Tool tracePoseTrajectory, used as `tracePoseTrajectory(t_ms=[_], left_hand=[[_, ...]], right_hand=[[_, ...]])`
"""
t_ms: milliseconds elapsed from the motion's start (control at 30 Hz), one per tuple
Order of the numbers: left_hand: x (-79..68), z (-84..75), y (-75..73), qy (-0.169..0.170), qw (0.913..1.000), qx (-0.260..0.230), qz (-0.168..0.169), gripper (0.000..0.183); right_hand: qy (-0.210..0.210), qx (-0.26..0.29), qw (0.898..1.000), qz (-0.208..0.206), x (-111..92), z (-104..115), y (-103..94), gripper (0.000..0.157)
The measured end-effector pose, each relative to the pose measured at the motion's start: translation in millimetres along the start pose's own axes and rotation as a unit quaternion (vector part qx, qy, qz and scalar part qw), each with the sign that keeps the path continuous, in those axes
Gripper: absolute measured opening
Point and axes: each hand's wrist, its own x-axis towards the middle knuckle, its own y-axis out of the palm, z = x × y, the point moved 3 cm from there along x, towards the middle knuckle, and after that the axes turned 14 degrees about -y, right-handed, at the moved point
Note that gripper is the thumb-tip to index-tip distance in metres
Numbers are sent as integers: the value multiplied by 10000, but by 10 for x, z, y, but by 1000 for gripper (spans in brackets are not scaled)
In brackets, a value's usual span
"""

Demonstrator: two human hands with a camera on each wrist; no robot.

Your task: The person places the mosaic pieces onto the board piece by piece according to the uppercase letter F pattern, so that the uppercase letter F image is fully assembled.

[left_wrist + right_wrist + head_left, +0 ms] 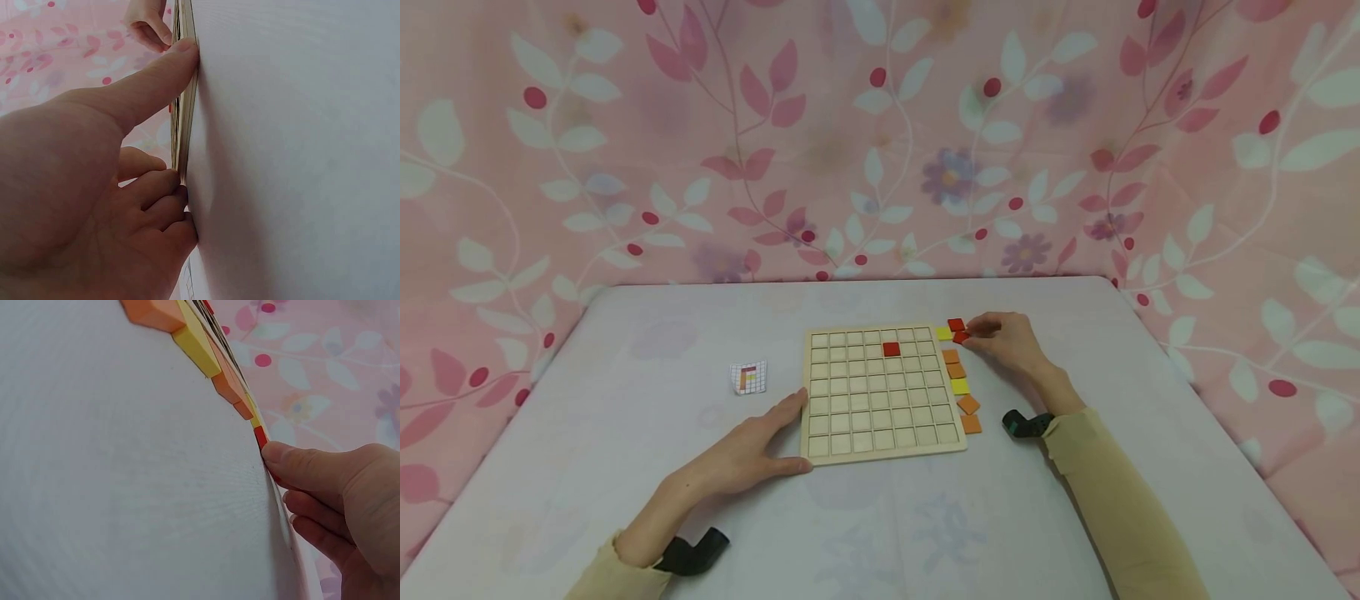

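Red tile (958, 337) is pinched by the right grip (1009, 342); the left grip (741, 452), spread wide, touches the board (880, 396)

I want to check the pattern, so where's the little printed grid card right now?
In the head view, the printed grid card lies on the white table, left of the wooden board, just beyond the left hand.

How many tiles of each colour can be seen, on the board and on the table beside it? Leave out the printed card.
Red tiles: 3 (1 on the board, 2 at the fingertips of the right hand)
Orange tiles: 4
Yellow tiles: 2
Total: 9 visible
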Motion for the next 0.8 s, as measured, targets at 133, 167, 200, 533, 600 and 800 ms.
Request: tracePoseTrajectory(t_ms=[133, 167, 200, 533, 600, 800], left_hand=[[-1, -2, -8, -30, 10000, -23, -3, 100], [-2, -2, -9, -5, 10000, -4, -13, 100], [-3, -1, -11, -16, 10000, -7, -16, 100], [-6, -5, -1, -60, 10000, -6, 11, 99], [-6, -5, 0, -71, 10000, -8, 11, 100], [-4, -1, 0, -52, 10000, -5, 18, 100]], right_hand=[[-27, -63, 10000, -14, 4, 4, 4, 27], [-40, -78, 10000, -15, 4, 4, 5, 27], [-51, -82, 10000, -16, 5, 3, 7, 27], [3, -53, 10000, 43, 4, 8, 11, 27], [22, -30, 10000, 50, 3, 19, 4, 28], [100, 142, 9998, 44, -4, 60, -22, 28]])
